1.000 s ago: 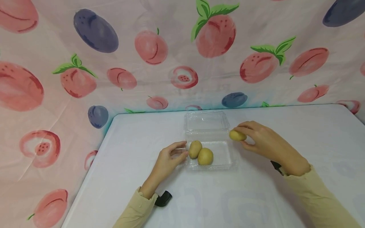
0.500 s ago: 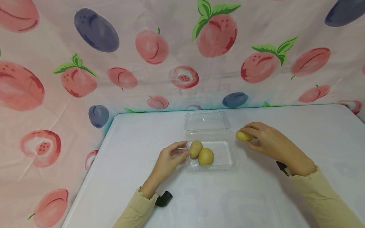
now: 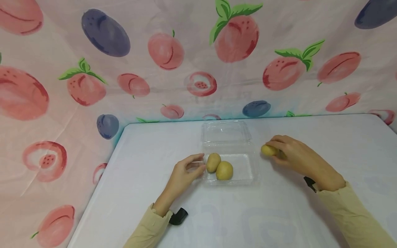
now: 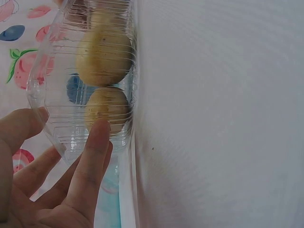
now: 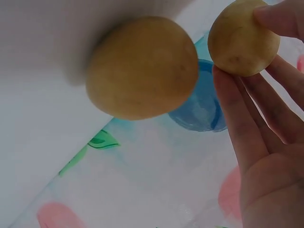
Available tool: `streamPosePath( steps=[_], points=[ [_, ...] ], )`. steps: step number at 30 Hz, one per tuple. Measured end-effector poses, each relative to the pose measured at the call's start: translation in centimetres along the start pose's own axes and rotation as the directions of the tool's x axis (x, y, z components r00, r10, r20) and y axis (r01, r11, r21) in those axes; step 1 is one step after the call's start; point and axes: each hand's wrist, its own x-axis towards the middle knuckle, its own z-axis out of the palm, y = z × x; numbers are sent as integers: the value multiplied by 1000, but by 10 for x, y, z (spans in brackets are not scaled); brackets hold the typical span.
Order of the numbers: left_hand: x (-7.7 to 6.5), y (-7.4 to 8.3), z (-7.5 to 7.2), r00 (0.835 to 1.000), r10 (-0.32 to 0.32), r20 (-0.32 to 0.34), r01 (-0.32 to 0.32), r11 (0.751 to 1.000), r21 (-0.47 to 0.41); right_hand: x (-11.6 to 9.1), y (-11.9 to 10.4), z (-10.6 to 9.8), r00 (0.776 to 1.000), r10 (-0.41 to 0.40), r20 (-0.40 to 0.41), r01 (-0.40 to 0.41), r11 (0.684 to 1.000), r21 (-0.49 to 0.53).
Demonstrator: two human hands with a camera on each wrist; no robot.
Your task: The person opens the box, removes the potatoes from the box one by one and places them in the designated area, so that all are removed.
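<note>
A clear plastic clamshell box (image 3: pixel 242 170) stands with its lid (image 3: pixel 227 132) folded back. Two potatoes lie at its left end: an oval one (image 3: pixel 213 162) and a rounder one (image 3: pixel 224 170). My left hand (image 3: pixel 183 174) touches the box's left side with extended, spread fingers; in the left wrist view a fingertip (image 4: pixel 99 129) rests against the ribbed wall. Right of the box, my right hand (image 3: pixel 293 153) pinches a potato (image 5: pixel 243 38) between thumb and fingers, low over the table. Another potato (image 5: pixel 142 69) sits on the table beneath that hand, mostly hidden in the head view.
The table (image 3: pixel 254 213) has a white cover. Behind and to the left hangs a pink cloth (image 3: pixel 173 20) printed with fruit. A black strap device (image 3: pixel 178 216) sits on the left wrist, below the beige sleeve cuff.
My right hand has moved right, away from the box, and slightly lower, carrying its potato. Another potato now shows beneath its fingers. My left hand has stayed at the box.
</note>
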Motion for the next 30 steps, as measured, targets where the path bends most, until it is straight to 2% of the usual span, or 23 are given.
streamPosePath(
  steps=[21,30],
  points=[
    [0,0,1,1000,-1,-1,1,1000,7,-7,8,9,1000,-21,-11,21,1000,15],
    [0,-1,0,1000,11,-3,-11,1000,1,-9,7,13,1000,-7,-3,7,1000,8]
  ],
)
